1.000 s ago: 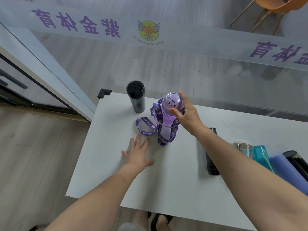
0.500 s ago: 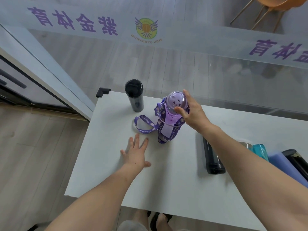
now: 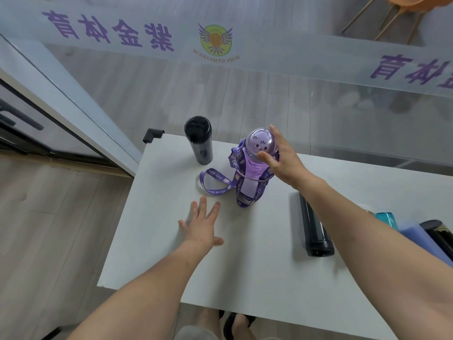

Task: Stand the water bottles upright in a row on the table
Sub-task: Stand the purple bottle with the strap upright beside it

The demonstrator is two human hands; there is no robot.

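A purple bottle (image 3: 252,173) with a domed lid and a purple strap stands upright near the far left of the white table (image 3: 245,266). My right hand (image 3: 282,160) grips its lid and shoulder. To its left a black tumbler (image 3: 199,141) stands upright near the far corner. My left hand (image 3: 202,227) lies flat and open on the table in front of the strap. A black bottle (image 3: 315,231) lies on its side to the right, partly under my right forearm. Further right lie a teal bottle (image 3: 387,218), a lavender bottle (image 3: 421,241) and another black bottle (image 3: 438,234).
A glass wall with purple lettering runs just behind the table's far edge. A black corner guard (image 3: 152,134) caps the far left corner. A door frame stands at the left. My feet show below the near edge.
The purple bottle has shifted slightly to the right and further from me, held in my right hand. My left hand has stayed flat on the table.
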